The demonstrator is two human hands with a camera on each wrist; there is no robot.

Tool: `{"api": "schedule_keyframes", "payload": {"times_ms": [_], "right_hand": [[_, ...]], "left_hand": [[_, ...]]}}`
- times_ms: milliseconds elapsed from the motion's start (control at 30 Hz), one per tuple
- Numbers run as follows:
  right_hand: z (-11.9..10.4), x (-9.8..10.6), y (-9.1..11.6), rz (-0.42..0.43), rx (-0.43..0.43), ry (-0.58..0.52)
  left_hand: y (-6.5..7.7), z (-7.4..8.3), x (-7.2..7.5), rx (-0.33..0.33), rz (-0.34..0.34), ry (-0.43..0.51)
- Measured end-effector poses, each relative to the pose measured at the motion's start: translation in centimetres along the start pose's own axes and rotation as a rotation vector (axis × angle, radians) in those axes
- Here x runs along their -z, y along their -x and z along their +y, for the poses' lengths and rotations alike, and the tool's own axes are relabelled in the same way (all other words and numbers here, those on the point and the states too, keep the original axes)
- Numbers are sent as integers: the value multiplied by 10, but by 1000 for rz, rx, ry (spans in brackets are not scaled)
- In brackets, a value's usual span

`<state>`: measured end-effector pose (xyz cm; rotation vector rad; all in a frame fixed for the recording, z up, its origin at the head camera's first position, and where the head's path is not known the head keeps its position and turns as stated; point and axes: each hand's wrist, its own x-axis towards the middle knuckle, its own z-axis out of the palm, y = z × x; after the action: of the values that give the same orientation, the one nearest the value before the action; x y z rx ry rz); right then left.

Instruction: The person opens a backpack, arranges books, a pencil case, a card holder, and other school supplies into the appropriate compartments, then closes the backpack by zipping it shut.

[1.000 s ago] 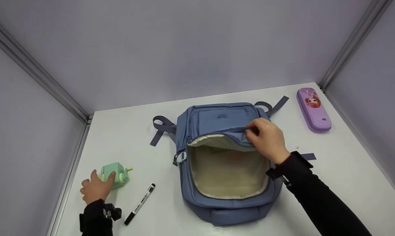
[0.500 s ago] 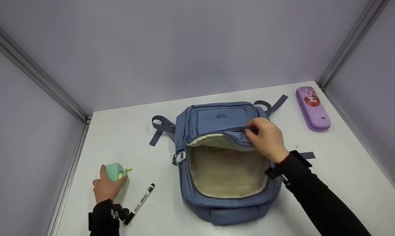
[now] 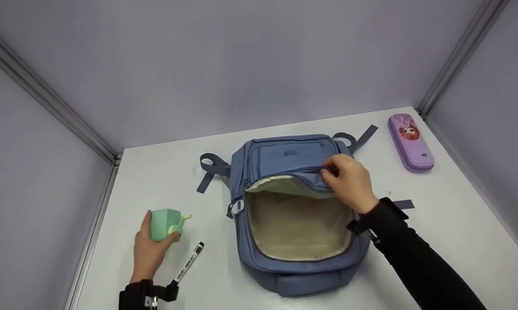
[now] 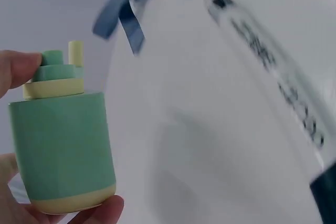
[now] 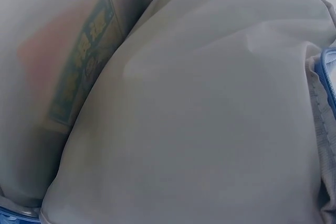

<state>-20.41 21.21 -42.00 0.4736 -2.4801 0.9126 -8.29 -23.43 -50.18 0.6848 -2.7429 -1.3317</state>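
Note:
My left hand (image 3: 150, 252) grips a green pencil sharpener (image 3: 161, 224) with a yellow-tipped crank. In the left wrist view the sharpener (image 4: 63, 148) sits between the thumb, by the crank, and the fingers at its cream base; its shadow lies apart on the table, so it looks lifted. A blue backpack (image 3: 293, 277) lies with a compartment unzipped and gaping. At its upper edge my right hand (image 3: 351, 183) pinches the flap, holding it up. The right wrist view shows the pale lining (image 5: 210, 119), with that hand out of view.
A black-capped white marker (image 3: 189, 263) lies between the left hand and the backpack. At the far right is a purple pencil case (image 3: 414, 146). Straps (image 3: 216, 164) spread out from the backpack. A printed green-and-pink item (image 5: 79, 66) shows faintly through the lining.
My left hand has closed around the pencil sharpener and moved it rightward and slightly up in the head view. The right hand keeps its hold on the flap.

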Motion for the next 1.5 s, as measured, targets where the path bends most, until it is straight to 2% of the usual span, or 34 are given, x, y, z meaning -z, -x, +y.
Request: {"api": "schedule_keyframes", "payload": {"times_ms": [100, 233, 300, 367, 467, 533, 667, 767, 1000, 1200, 1300, 1400, 1500], "right_hand": [[0, 0, 1, 33, 22, -1], [-1, 0, 1, 86, 46, 0], [-2, 0, 0, 106, 51, -1], [-4, 0, 0, 121, 54, -5], [-6, 0, -1, 135, 60, -14], [-7, 1, -1, 142, 62, -18], [-8, 1, -1, 148, 69, -20], [-10, 1, -1, 145, 73, -21], [-10, 4, -1, 144, 75, -32], [-13, 6, 1, 154, 106, -46], [-14, 6, 1, 155, 115, -57], [-15, 8, 1, 151, 112, -60], [-14, 9, 1, 147, 105, -57]], "left_hand": [[26, 40, -21, -136, -87, -24], [53, 86, -59, -339, -219, -58], [61, 106, -77, -402, -297, -60], [66, 123, -95, -420, -364, -66], [67, 146, -118, -413, -417, -85], [63, 160, -132, -390, -429, -95], [50, 178, -161, -305, -411, -92], [39, 186, -179, -228, -359, -68], [22, 200, -201, -126, -266, -72], [10, 200, -223, -61, -178, -47], [5, 199, -235, -56, -125, -56], [2, 199, -240, -82, -84, -39], [4, 201, -237, -102, -101, 2]]}}
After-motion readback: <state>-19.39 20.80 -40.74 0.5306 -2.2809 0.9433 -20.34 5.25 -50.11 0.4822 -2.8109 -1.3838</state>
